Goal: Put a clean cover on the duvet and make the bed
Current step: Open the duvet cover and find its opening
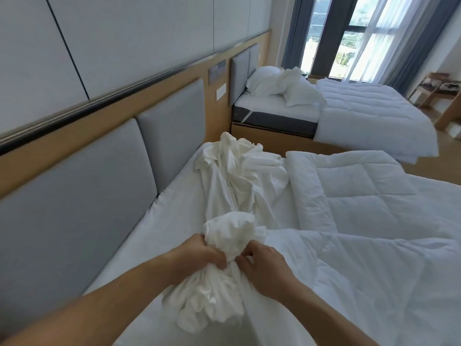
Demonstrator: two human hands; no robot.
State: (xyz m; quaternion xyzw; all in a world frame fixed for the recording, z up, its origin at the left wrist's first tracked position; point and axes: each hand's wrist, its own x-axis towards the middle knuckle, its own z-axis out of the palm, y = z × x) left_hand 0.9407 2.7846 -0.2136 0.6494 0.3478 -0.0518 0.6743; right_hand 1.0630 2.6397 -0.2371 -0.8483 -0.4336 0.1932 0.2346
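Observation:
A crumpled white duvet cover (232, 181) lies in a long bunched strip across the head end of the near bed (174, 211). My left hand (202, 253) and my right hand (262, 265) both grip a gathered wad of this cover close together, fingers curled into the cloth. More of its folds hang below my hands. A white quilted duvet (361, 203) lies spread over the right part of the bed, its near corner touching the cover beside my right hand.
Grey padded headboard panels (82, 191) in a wooden frame run along the left. A second bed (349, 113) with pillows (274, 83) and a duvet stands farther back. Behind it are a window with curtains (374, 41) and a wooden rack (434, 88).

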